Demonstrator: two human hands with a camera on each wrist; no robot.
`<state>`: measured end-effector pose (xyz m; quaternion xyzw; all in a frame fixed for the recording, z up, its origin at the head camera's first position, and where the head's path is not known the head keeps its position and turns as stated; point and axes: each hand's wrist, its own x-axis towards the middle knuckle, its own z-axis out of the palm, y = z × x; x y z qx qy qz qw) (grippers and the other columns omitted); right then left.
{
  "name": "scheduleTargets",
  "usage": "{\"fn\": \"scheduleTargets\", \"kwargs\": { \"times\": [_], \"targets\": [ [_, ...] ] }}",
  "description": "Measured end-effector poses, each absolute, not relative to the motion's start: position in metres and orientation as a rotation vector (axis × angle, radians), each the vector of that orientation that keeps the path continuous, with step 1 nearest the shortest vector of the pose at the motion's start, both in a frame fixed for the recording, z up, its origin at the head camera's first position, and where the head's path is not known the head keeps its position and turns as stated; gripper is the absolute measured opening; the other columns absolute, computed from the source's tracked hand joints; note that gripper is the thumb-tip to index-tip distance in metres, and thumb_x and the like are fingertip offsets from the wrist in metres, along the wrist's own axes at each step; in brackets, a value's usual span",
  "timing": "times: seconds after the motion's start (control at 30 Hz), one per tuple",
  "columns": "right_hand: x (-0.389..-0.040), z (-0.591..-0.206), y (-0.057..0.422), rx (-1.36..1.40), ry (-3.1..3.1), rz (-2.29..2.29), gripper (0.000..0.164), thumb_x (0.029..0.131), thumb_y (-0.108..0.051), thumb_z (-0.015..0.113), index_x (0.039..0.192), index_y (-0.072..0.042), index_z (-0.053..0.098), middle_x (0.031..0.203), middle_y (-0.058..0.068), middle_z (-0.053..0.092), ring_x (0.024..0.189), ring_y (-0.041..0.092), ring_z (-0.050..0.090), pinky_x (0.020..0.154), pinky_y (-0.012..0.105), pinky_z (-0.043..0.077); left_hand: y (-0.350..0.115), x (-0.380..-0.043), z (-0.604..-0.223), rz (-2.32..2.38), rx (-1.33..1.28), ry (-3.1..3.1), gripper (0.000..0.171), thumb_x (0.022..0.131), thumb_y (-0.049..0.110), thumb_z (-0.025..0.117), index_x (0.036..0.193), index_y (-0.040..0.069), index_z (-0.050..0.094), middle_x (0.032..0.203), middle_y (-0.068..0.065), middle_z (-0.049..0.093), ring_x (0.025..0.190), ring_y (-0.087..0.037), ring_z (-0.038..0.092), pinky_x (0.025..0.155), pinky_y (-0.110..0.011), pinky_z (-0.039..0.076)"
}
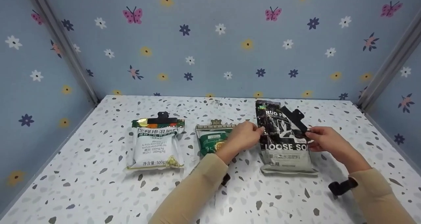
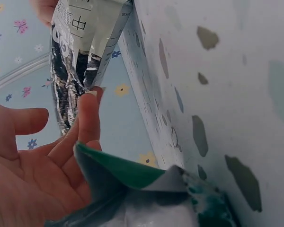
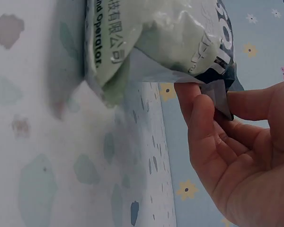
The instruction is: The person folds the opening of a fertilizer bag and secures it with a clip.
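Note:
In the head view a black and pale bag of soil (image 1: 286, 163) printed "LOOSE SO" stands at the right of the table. A black clip (image 1: 295, 120) sits slanted across its upper right corner. My right hand (image 1: 325, 141) pinches the bag's right edge at the clip's lower end; the right wrist view shows a grey flap (image 3: 217, 97) between thumb and fingers. My left hand (image 1: 245, 135) is at the bag's left edge. Its fingers (image 2: 89, 118) reach up against the bag in the left wrist view, with the thumb held apart.
Partly behind my left arm is a green and white bag (image 1: 210, 140) with a gold clip (image 1: 216, 122) along its top. Further left, a white bag (image 1: 158, 143) has a black clip (image 1: 162, 118) at its top. A blue patterned wall (image 1: 204, 46) encloses the speckled table (image 1: 108, 191).

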<state>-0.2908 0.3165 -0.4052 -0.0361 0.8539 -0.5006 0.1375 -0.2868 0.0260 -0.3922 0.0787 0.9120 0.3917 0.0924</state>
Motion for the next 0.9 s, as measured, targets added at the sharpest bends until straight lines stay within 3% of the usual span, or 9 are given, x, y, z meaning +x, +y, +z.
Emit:
{"fn": "scheduleTargets", "kwargs": {
  "times": [0.13, 0.27, 0.33, 0.5, 0.7, 0.9],
  "targets": [
    [-0.292, -0.406, 0.319, -0.104, 2.444, -1.453, 0.052, 0.107, -0.014, 0.043, 0.143, 0.021, 0.029, 0.113, 0.013, 0.060, 0.083, 0.009, 0.065, 0.077, 0.029, 0.057, 0.029, -0.287, -0.392, 1.129, 0.222, 2.710, 0.040, 0.102, 0.047, 0.050, 0.108, 0.013, 0.070, 0.091, 0.002, 0.066, 0.073, -0.013, 0.057, 0.075, -0.036, 0.050],
    [-0.293, -0.407, 0.318, -0.109, 2.389, -1.481, 0.054, 0.107, -0.012, 0.041, 0.144, 0.023, 0.022, 0.104, 0.009, 0.062, 0.086, 0.009, 0.065, 0.081, 0.028, 0.056, 0.029, -0.286, -0.393, 1.105, 0.200, 2.698, 0.051, 0.102, 0.049, 0.050, 0.134, 0.011, 0.060, 0.121, -0.003, 0.066, 0.083, -0.015, 0.060, 0.092, -0.042, 0.048],
    [-0.292, -0.408, 0.317, -0.112, 2.372, -1.486, 0.057, 0.107, -0.014, 0.041, 0.145, 0.023, 0.020, 0.107, 0.011, 0.063, 0.089, 0.008, 0.066, 0.082, 0.028, 0.055, 0.028, -0.285, -0.394, 1.091, 0.193, 2.685, 0.051, 0.101, 0.050, 0.051, 0.130, 0.010, 0.062, 0.119, -0.005, 0.066, 0.079, -0.016, 0.060, 0.090, -0.043, 0.050],
    [-0.292, -0.409, 0.315, -0.114, 2.382, -1.467, 0.058, 0.107, -0.016, 0.044, 0.146, 0.021, 0.021, 0.115, 0.016, 0.063, 0.093, 0.009, 0.065, 0.083, 0.029, 0.055, 0.026, -0.283, -0.398, 1.087, 0.211, 2.650, 0.039, 0.098, 0.053, 0.056, 0.101, 0.016, 0.069, 0.092, -0.001, 0.065, 0.073, -0.016, 0.058, 0.071, -0.038, 0.050],
    [-0.288, -0.403, 0.313, -0.129, 2.621, -1.249, 0.048, 0.107, -0.018, 0.045, 0.142, 0.015, 0.040, 0.112, 0.021, 0.067, 0.096, 0.023, 0.069, 0.080, 0.034, 0.057, 0.026, -0.281, -0.401, 1.058, 0.270, 2.688, 0.038, 0.096, 0.053, 0.059, 0.111, 0.020, 0.071, 0.101, 0.008, 0.066, 0.082, -0.012, 0.059, 0.076, -0.036, 0.050],
    [-0.280, -0.400, 0.309, -0.184, 2.954, -0.961, 0.037, 0.106, -0.023, 0.048, 0.129, 0.003, 0.060, 0.112, 0.023, 0.068, 0.100, 0.036, 0.066, 0.076, 0.045, 0.052, 0.024, -0.280, -0.402, 0.885, 0.315, 2.866, 0.034, 0.098, 0.052, 0.057, 0.095, 0.021, 0.069, 0.083, 0.006, 0.063, 0.068, -0.012, 0.057, 0.064, -0.031, 0.047]
  ]
}}
